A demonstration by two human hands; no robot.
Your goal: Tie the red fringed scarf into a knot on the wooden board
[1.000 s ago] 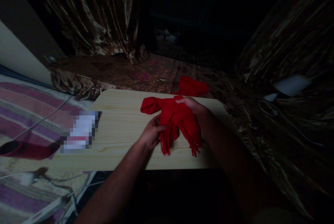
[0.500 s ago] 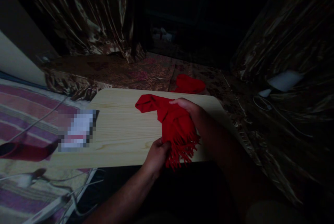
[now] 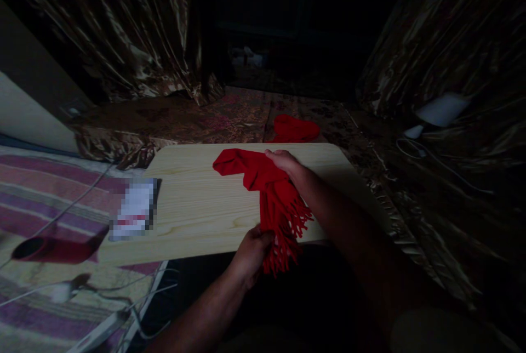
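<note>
A red fringed scarf lies bunched across the light wooden table, its tasselled end hanging over the near edge. My left hand is closed on the scarf's lower side, just above the fringe. Higher up, my right hand grips the folded part, thumb on top and the other fingers hidden by the cloth. The scarf's far-left end rests folded over on the tabletop. A second red cloth item sits beyond the table's far edge; I cannot make out its kind.
A blurred white box lies at the table's left edge, near a red cylinder on the striped bedding. Cables and a power strip are at lower left. A white lamp-like object stands at right. Patterned curtains hang behind.
My left hand has drawn the fringed end down and toward me, past the table's near edge. The two hanging ends now lie together. My right hand keeps its grip on the upper part.
</note>
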